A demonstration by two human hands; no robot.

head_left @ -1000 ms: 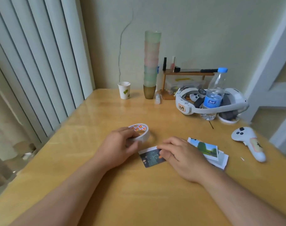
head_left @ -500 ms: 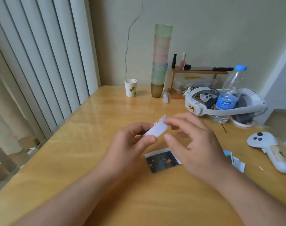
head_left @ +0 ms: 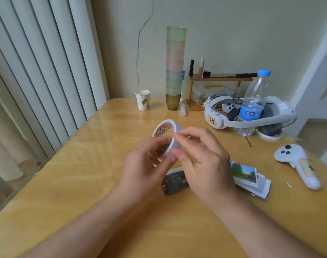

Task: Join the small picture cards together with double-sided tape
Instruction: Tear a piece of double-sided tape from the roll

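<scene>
Two hands hold the tape roll up over the cards.

The right hand (head_left: pixel 201 159) has its fingertips (head_left: pixel 177 134) curled close together on the outer rim of the double-sided tape roll (head_left: pixel 165 135), as if feeling for the loose end; I cannot tell if any tape is lifted yet. The left hand (head_left: pixel 149 164) grips the roll from below, fingers curled round it. The roll stands on edge, its hole facing the left wall. Right under the hands, a dark picture card (head_left: pixel 174 183) lies flat on the wooden table (head_left: pixel 84 183), so the tape must go down and toward the person. The right hand is nearer the small pile of cards (head_left: pixel 250 175), just beside it.
</scene>
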